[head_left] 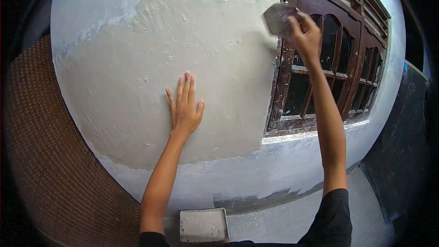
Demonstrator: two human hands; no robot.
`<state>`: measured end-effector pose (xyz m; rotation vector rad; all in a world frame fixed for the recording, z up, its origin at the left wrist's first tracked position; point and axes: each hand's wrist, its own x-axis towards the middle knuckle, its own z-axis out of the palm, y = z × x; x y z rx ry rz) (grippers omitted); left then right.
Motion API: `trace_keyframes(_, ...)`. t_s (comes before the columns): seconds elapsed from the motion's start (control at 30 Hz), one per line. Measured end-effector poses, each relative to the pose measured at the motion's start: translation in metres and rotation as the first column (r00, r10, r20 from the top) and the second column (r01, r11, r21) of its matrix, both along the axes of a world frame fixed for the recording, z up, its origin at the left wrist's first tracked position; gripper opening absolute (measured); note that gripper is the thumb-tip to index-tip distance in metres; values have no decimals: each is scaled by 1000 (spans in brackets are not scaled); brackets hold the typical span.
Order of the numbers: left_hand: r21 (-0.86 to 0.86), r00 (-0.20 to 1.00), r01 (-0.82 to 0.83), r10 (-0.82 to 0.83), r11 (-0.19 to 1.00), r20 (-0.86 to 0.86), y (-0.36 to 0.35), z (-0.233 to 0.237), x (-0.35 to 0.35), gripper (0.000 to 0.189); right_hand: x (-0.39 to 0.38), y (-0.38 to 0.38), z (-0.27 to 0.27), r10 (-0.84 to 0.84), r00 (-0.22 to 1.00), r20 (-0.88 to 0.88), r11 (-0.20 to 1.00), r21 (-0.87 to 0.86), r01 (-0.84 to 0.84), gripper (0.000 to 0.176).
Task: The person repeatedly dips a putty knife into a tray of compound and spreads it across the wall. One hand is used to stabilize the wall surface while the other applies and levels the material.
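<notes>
My left hand (185, 107) lies flat on the wall, fingers stretched upward and thumb out to the right. Under it spreads a broad patch of beige wall putty (114, 73), with small ridges and lumps on its surface. Up at the right, my right hand (305, 32) grips a flat grey scraper (278, 19) between thumb and fingers. Motion smears the scraper's outline. It overlaps the upper left edge of the brown window frame (286, 80) in this view, beside the putty's right border.
A tray (181, 228) of beige putty sits on the floor (283, 222) below the wall. Bare white wall (196, 178) shows under the patch. A woven brown panel (68, 155) stands at the left and a dark panel (402, 142) at the right. White specks dot the floor.
</notes>
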<state>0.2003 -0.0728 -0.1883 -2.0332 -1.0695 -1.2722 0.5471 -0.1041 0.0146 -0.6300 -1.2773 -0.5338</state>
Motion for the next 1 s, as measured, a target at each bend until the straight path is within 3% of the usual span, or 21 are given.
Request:
trace_keyframes(0.03, -6, 1000, 3, -3, 1000, 10, 0, 0, 1, 76, -10, 2, -12, -43, 985, 168, 999, 17, 40, 33)
trace_keyframes(0.07, -10, 1000, 6, -6, 1000, 20, 1, 0, 1, 76, -18, 3, -26, 11, 970, 244, 996, -87, 11, 32)
trace_keyframes(0.13, -9, 1000, 5, -5, 1000, 16, 1, -1, 1, 76, -36, -9, -33, -223, 873, 433, 933, -163, 320, 32)
trace_keyframes(0.17, -7, 1000, 2, -2, 1000, 10, 1, 0, 1, 76, -34, -8, -29, -225, 874, 431, 933, -163, 321, 32)
trace_keyframes(0.23, -12, 1000, 0, 0, 1000, 3, 0, 1, 0, 76, -23, 0, -11, -245, 949, 199, 962, -68, 263, 32)
trace_keyframes(0.27, -20, 1000, -4, 4, 1000, -2, 0, 1, -1, 76, -13, 4, 2, -243, 950, 197, 963, -68, 261, 32)
trace_keyframes(0.33, -12, 1000, -15, 15, 1000, -11, 1, 1, -2, 76, 7, 6, 24, -362, 922, -139, 928, 41, 371, 35)
trace_keyframes(0.37, -3, 1000, -21, 21, 1000, -19, 1, 1, -2, 76, 9, 6, 23, -362, 922, -138, 928, 39, 370, 35)
trace_keyframes(0.43, -3, 1000, -21, 21, 1000, -14, 1, 0, -2, 76, 5, -2, 19, -58, 984, -167, 997, 47, 67, 38)
trace_keyframes(0.53, 7, 1000, -21, 20, 1000, 6, 1, 0, 2, 76, -29, -5, -21, -102, 982, 158, 994, -24, 107, 30)
trace_keyframes(0.6, 15, 1000, -22, 22, 1000, 15, 1, -1, 3, 75, -45, -8, -42, -204, 920, 336, 958, -123, 257, 29)
trace_keyframes(0.67, 14, 1000, -18, 17, 1000, 19, 1, -1, 2, 76, -37, 5, -39, -196, 927, 320, 955, -153, 254, 28)
trace_keyframes(0.8, 14, 999, -51, 51, 999, -6, 1, 0, -1, 76, 4, 8, -2, -386, 913, -132, 908, 117, 401, 33)
trace_keyframes(0.87, -28, 999, -42, 42, 999, -24, -1, 1, -1, 76, 9, -1, -4, -205, 951, -232, 970, 78, 229, 33)
trace_keyframes(0.9, -29, 999, -43, 42, 999, -23, -1, 2, -1, 76, 13, 3, -10, -148, 974, -169, 986, 52, 159, 35)
trace_keyframes(0.93, -30, 999, -30, 30, 999, -11, -2, 1, 0, 76, -3, -9, -24, -222, 966, -130, 975, -22, 221, 33)
trace_keyframes(0.97, -29, 1000, -17, 17, 999, 0, -2, 1, 1, 77, -23, -20, -40, -102, 994, -25, 994, -33, 101, 31)
trace_keyframes(1.0, -30, 1000, -15, 15, 999, 1, -1, 1, 1, 77, -34, -19, -60, -133, 989, 69, 991, -19, 135, 29)
